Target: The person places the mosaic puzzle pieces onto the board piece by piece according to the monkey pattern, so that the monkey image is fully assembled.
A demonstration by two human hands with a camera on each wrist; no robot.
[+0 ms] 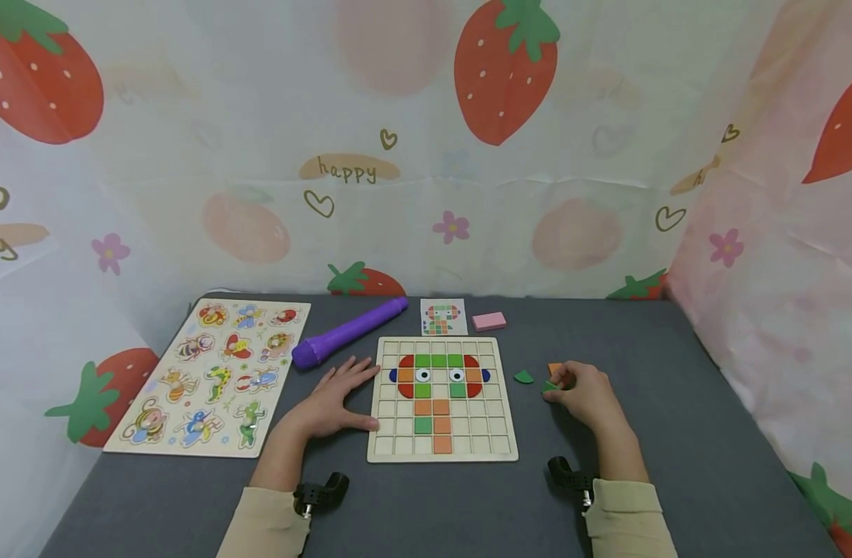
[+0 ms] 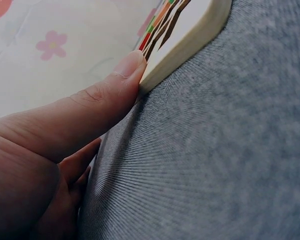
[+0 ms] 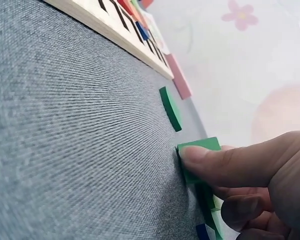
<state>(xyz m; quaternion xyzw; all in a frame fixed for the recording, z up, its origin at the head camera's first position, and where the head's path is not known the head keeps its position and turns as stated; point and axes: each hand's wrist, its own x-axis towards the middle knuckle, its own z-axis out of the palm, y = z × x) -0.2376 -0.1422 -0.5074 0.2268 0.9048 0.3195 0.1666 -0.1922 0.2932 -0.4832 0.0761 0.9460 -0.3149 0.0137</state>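
Observation:
A square wooden grid board point(image 1: 481, 446) lies on the grey table. Several colored tiles on it form a figure with two round eyes. My left hand point(image 1: 331, 403) rests at the board's left side, its thumb point(image 2: 107, 95) and a fingertip touching the edge. Right of the board, my right hand point(image 1: 588, 394) pinches a green block point(image 3: 200, 144) with a square-looking face, just above the table. A green rounded piece point(image 1: 523, 377) lies between that hand and the board. An orange piece point(image 1: 554, 367) shows behind the fingers, which partly hide further pieces.
A sticker-like board of cartoon insects point(image 1: 209, 372) lies at the left. Behind the grid board are a purple microphone-shaped stick point(image 1: 349, 333), a small pattern card point(image 1: 443, 317) and a pink block point(image 1: 489, 322). A strawberry-print curtain point(image 1: 426, 186) encloses the table.

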